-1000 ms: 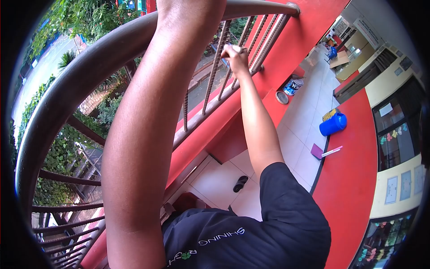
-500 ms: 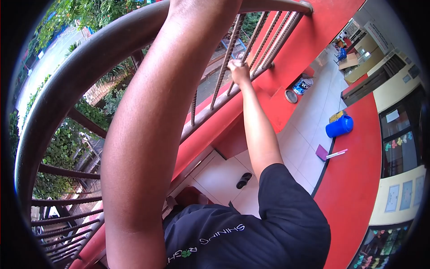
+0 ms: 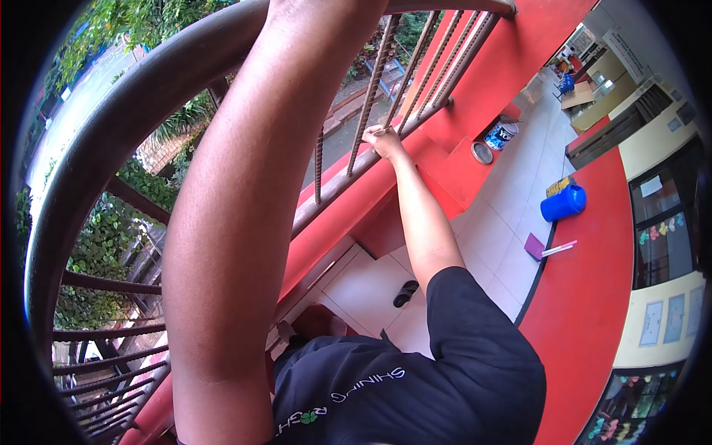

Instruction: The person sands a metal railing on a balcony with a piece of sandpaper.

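My left arm (image 3: pixel 230 222) rises through the foreground across the thick brown handrail (image 3: pixel 104 111); its hand is beyond the top edge. My right arm reaches out to the railing. My right hand (image 3: pixel 383 142) is closed at the foot of a ribbed metal bar (image 3: pixel 410 70), against the lower rail (image 3: pixel 334 187). A thin dark thing shows at its fingers, too small to name. Several more ribbed bars stand on both sides of the hand.
A paint can (image 3: pixel 502 133) and a round lid (image 3: pixel 482 153) sit on the red ledge (image 3: pixel 445 178). A black slipper (image 3: pixel 405 294) lies on the tiled floor (image 3: pixel 363 285). Across the corridor are a blue container (image 3: pixel 564 202) and a purple dustpan (image 3: pixel 534 247).
My right hand has moved down along the ribbed bar to the lower rail, staying closed. The left arm has shifted slightly to the left in view.
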`<state>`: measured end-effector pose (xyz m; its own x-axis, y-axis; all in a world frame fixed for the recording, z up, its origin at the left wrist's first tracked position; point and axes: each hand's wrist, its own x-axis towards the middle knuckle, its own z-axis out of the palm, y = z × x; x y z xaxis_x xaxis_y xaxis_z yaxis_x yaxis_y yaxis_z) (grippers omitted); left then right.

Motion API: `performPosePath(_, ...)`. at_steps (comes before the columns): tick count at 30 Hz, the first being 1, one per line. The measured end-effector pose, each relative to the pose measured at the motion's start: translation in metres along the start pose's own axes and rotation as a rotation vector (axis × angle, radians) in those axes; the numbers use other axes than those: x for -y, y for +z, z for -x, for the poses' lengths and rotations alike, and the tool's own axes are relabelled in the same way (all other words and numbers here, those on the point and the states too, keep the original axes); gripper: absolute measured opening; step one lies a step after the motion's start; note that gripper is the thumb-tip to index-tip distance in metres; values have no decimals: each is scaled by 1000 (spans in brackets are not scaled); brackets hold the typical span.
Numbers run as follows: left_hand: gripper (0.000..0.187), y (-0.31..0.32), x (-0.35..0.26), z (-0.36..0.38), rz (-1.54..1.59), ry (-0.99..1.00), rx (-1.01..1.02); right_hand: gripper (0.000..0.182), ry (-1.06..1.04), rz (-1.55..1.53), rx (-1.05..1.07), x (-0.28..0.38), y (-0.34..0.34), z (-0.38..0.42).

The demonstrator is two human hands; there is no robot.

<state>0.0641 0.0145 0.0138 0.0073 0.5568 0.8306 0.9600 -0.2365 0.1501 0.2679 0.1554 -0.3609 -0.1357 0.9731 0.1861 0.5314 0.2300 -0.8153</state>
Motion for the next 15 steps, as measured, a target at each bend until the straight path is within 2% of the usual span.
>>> performPosePath(2, 16, 8, 1, -4, 6, -15, -35, 23, 9, -22, 5, 8, -6, -7)
performPosePath(4, 16, 9, 3, -3, 9, -35, -60, 23, -172, -218, -151, 57, -42, -28)
performPosePath(5, 16, 4, 1, -1, 16, -13, -55, 23, -330, -331, -97, 89, -70, -39)
performPosePath(7, 16, 2, 0, 3, 24, 3, -44, 24, -478, -368, -180, 165, -109, -41)
performPosePath(9, 15, 1, 0, 3, 54, -2, -46, 24, -540, -488, -6, 174, -127, -69)
performPosePath(10, 15, 0, 1, 4, 52, -6, -48, 24, -499, -518, 62, 169, -120, -69)
performPosePath(11, 16, -1, 2, 6, 70, 5, -52, 25, -486, -562, 53, 157, -108, -62)
performPosePath(12, 16, -2, 2, 8, 89, 16, -57, 27, -411, -462, -1, 131, -90, -55)
performPosePath(13, 16, -2, 1, 8, 86, 14, -59, 30, -320, -470, 68, 89, -69, -53)
performPosePath(15, 18, -2, -2, 7, 58, -26, -56, 25, -59, -402, 69, 35, -23, -16)
